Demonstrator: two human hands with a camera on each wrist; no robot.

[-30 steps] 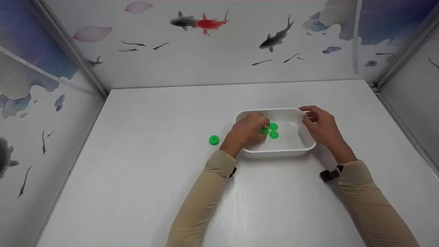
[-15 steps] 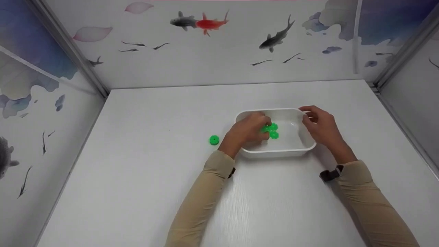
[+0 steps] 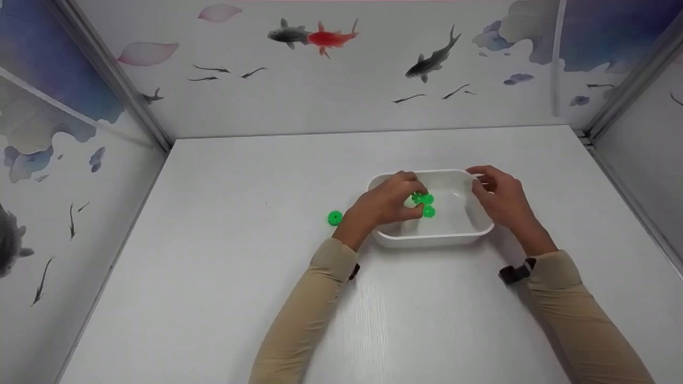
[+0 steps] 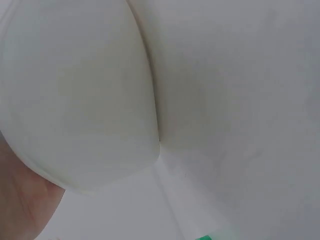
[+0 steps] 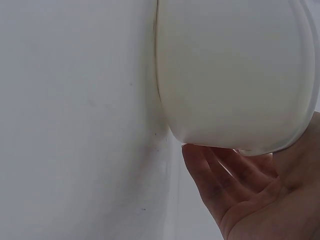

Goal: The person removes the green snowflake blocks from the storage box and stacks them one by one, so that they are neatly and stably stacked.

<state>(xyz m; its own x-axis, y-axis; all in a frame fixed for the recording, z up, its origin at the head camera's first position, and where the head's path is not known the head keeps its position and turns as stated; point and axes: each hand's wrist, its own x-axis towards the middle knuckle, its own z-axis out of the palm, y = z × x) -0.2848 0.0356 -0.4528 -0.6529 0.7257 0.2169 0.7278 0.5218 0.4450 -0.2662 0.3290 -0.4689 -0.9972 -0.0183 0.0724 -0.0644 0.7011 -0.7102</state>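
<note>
My left hand (image 3: 387, 200) reaches over the left side of a white tray (image 3: 427, 235). Its thumb and fingers are curled about a small green scalloped disc (image 3: 416, 198), which they partly cover. Close against that disc, inside the tray, are two more green discs, an upper one (image 3: 427, 199) and a lower one (image 3: 429, 212). My right hand (image 3: 500, 197) holds the tray's right end at the far corner. In the right wrist view, this hand's fingers (image 5: 212, 175) rest along the outer end wall (image 5: 230, 75).
Another green disc (image 3: 335, 218) lies on the white table (image 3: 213, 256), left of the tray beside my left wrist. White panels with painted fish (image 3: 331, 37) stand behind and at both sides of the table.
My left hand has shifted slightly right and away from me, bringing its green disc closer to the other two. The right hand and tray stay in place.
</note>
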